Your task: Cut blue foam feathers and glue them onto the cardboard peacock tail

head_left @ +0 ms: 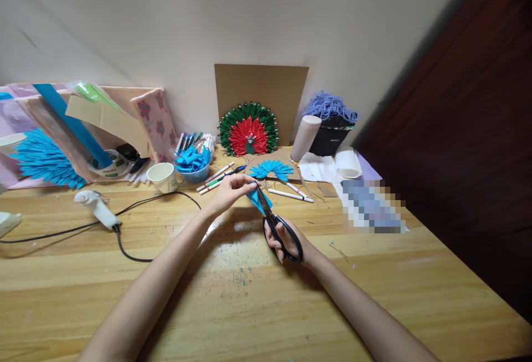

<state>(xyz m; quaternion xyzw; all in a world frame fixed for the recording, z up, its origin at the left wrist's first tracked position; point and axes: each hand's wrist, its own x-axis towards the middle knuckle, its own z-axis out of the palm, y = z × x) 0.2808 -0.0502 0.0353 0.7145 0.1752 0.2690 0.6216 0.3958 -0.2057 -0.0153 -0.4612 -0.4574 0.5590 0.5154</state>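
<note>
My left hand (233, 191) pinches a small piece of blue fabric or ribbon (254, 200) above the table. The fingers of my right hand (279, 240) pass through the handles of black scissors (272, 219), whose blades lie along the blue piece close to my left fingertips. Whether the blades are fully closed I cannot tell. Just beyond my hands lies a brown cardboard piece with a fan of blue petals (272, 170). Behind it, a red and green peacock-like fan (249, 132) leans on a cardboard sheet (261, 82).
A white glue gun (97, 208) with a black cord lies left. Near the middle stand a paper cup (162, 177) and a bowl of blue pieces (193, 162). Marker pens (216, 179) lie behind my left hand. At right are a pale bottle (306, 137) and purple yarn (330, 107).
</note>
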